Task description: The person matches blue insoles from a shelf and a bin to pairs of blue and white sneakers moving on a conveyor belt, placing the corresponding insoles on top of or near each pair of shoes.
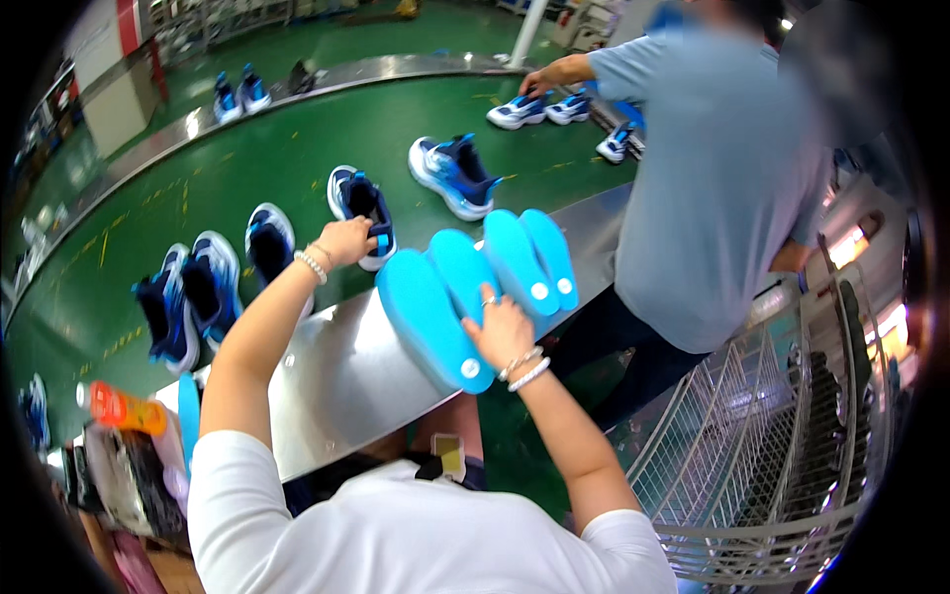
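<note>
My left hand [346, 241] is closed at the opening of a navy and blue sneaker [343, 188] with a white sole, on the green belt. My right hand [503, 332] grips the lower part of a bright blue insole [457, 255], whose heel end it hides. Left of that hand lies a thick-looking blue insole [421, 307] with a white round mark at its heel. Two more blue insoles [515, 262] rest just beyond my right hand. All of them lie over the metal ledge [336, 386] along the belt.
More sneakers [213, 277] stand on the belt to the left, with another sneaker [455, 176] ahead. At right, a person in a grey-blue shirt [708, 188] reaches to a sneaker [517, 112]. A wire rack [732, 436] stands lower right; an orange bottle [127, 409] is at left.
</note>
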A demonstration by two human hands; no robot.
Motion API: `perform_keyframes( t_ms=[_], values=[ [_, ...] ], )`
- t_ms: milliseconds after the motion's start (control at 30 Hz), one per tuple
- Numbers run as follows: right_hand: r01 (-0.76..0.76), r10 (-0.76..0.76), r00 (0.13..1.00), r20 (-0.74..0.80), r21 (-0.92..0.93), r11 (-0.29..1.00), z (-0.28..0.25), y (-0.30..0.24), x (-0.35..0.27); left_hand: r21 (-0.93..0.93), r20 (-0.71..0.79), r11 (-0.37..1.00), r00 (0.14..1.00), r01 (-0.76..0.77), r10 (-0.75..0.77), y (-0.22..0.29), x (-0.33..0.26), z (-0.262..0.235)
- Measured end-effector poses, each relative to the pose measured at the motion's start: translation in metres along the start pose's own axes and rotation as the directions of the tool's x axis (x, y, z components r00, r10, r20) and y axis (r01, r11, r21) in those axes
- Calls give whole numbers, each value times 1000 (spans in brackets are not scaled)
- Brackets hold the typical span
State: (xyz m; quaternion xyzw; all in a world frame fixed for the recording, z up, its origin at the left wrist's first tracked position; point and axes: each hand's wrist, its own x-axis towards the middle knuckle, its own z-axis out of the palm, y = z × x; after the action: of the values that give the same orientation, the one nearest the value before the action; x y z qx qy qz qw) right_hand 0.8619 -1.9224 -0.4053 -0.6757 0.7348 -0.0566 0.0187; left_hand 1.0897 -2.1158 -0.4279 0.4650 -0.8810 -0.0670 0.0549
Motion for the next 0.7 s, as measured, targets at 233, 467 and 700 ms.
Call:
perform_keyframes(
  t_ms=[233,467,700],
  values=[
    [128,-231,915,-330,-305,944,-49,-22,-1,-310,79,949,993,-58,86,-32,-65,-26],
    [204,-310,944,113,538,818,-86,-53,54,-321,-637,943,717,88,-284,-76,-41,4],
    [104,-660,650,377,816,568,-71,-99,130,-462,-533,870,729,174,-429,-84,-36,-2]
  ],
)
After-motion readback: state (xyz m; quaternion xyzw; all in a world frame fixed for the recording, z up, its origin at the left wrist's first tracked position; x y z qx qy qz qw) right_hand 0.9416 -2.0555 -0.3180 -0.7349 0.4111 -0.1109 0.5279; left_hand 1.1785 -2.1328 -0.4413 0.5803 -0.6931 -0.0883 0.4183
